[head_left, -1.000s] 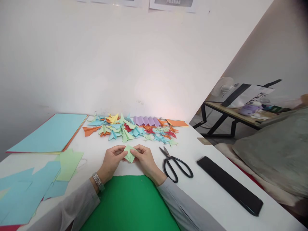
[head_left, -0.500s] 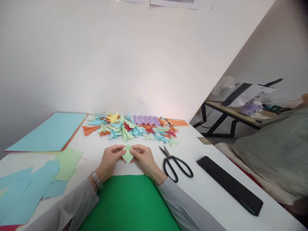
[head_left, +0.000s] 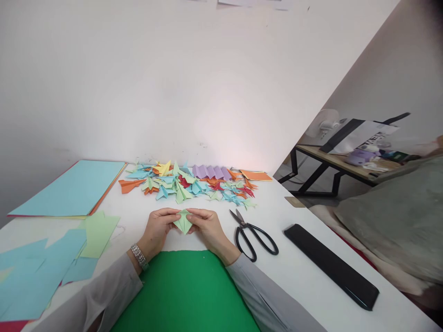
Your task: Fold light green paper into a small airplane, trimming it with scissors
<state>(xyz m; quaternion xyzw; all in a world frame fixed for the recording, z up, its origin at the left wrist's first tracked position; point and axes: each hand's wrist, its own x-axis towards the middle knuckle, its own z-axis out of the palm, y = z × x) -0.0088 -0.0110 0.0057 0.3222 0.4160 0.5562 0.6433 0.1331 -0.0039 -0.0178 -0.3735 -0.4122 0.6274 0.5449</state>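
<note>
A small folded piece of light green paper (head_left: 184,223), diamond-shaped with creases, is held between both hands above the white table. My left hand (head_left: 159,227) pinches its left side with thumb and fingers. On the other side my right hand (head_left: 207,227) grips the right side the same way, thumb in front. Just beyond the hands lies a heap of folded paper pieces (head_left: 182,191) in several colours, some shaped like planes. Black-handled scissors (head_left: 249,233) rest with blades parted, right of my right hand.
Large coloured sheets (head_left: 74,186) are stacked at the back left, with loose blue cut paper (head_left: 41,272) nearer. A purple pleated paper (head_left: 211,172) and orange sheets (head_left: 256,175) lie by the wall. A long black case (head_left: 332,265) lies right; a green surface (head_left: 187,290) is below my wrists.
The green paper's top edge now sits a little lower between my fingers, and its visible face looks slightly wider. Both hands stay in nearly the same place. The view has shifted slightly.
</note>
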